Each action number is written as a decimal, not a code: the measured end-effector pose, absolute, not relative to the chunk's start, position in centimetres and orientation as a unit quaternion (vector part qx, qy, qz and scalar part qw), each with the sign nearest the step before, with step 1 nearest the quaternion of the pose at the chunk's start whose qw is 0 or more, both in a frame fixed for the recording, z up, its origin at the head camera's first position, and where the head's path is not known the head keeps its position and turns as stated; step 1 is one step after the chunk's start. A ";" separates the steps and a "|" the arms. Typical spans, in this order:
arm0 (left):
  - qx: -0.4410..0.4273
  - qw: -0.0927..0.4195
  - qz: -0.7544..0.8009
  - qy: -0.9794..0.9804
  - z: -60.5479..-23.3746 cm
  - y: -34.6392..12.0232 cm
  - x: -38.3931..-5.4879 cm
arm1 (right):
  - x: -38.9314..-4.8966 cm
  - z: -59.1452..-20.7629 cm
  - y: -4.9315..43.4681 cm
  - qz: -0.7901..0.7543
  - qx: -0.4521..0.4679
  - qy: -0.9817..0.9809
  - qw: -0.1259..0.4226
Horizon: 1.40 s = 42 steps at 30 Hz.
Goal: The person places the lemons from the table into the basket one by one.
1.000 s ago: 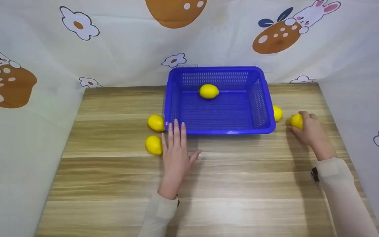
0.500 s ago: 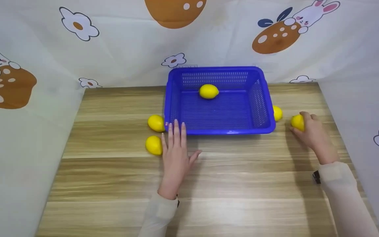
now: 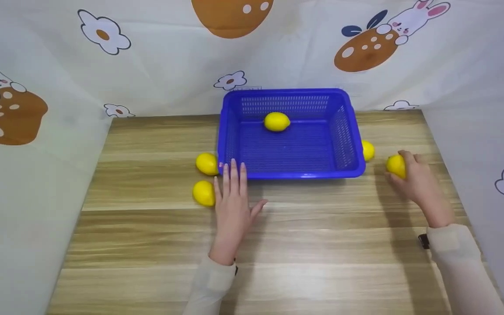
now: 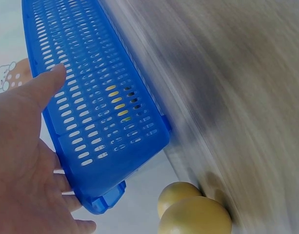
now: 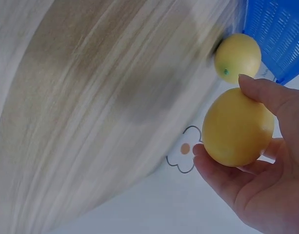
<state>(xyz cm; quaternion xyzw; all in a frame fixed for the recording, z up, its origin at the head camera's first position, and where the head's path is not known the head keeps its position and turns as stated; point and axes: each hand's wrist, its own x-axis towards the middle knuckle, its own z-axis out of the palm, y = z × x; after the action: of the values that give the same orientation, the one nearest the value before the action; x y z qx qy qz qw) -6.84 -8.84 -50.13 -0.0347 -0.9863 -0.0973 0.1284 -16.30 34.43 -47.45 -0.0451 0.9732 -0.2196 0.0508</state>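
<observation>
A blue plastic basket (image 3: 291, 175) with slotted walls stands at the back of the table, one lemon (image 3: 277, 121) lying inside. My left hand (image 3: 233, 205) has its fingers straight and rests over the basket's front left corner; the left wrist view shows the hand (image 4: 22, 161) beside the slotted wall. On the right, my right hand (image 3: 420, 181) grips a lemon (image 3: 395, 166) between thumb and fingers. The right wrist view shows that held lemon (image 5: 237, 127) off the wooden surface, with another lemon (image 5: 238, 57) behind it near the basket.
Two lemons lie left of the basket: one lemon (image 3: 207, 163) by its wall, another lemon (image 3: 203, 193) beside my left hand. A further lemon (image 3: 368, 150) is partly hidden by the basket's right side. Patterned cloth (image 3: 160, 65) surrounds the wooden table (image 3: 147, 245) at back and sides.
My right hand has drawn slightly back toward the front, with the lemon in its grip. The left hand and basket have stayed where they were.
</observation>
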 end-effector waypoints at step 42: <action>-0.059 0.040 -0.153 -0.986 -48.6 -9.7 -6.8 | -14.1 -43.0 30.8 -0.221 -0.121 0.968 -0.005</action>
<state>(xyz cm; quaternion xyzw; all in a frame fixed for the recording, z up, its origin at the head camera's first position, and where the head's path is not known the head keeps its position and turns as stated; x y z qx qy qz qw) -6.77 -9.72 -48.58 -0.0592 -0.9857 -0.1529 0.0396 -14.13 30.75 -42.99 -0.1205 0.9679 -0.2207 -0.0054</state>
